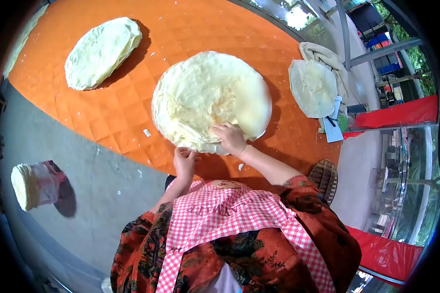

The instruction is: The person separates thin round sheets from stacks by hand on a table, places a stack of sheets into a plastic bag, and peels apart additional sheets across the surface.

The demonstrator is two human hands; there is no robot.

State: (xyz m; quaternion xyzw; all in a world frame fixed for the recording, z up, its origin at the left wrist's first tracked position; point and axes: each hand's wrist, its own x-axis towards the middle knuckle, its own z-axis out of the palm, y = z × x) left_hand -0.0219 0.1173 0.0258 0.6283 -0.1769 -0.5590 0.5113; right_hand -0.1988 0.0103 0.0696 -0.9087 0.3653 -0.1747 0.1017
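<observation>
A tall stack of thin, pale round flatbreads [193, 93] lies in front of me. Part of the top flatbread [253, 105] is lifted and smeared by motion on the right side, and a browned patch shows beside it. My right hand [230, 138] reaches over the near rim, its fingers closed on the top sheet; the fingertips are partly hidden. At the near left rim, my left hand [184, 162] has its fingers pinched together at a sheet's edge.
The orange cloth [146, 112] carries scattered crumbs. A second flatbread stack [102, 53] lies far left. To the right are a single round sheet [313, 88], a towel [322, 51] and a woven brown object [323, 180]. A bundled stack [25, 187] stands on the floor.
</observation>
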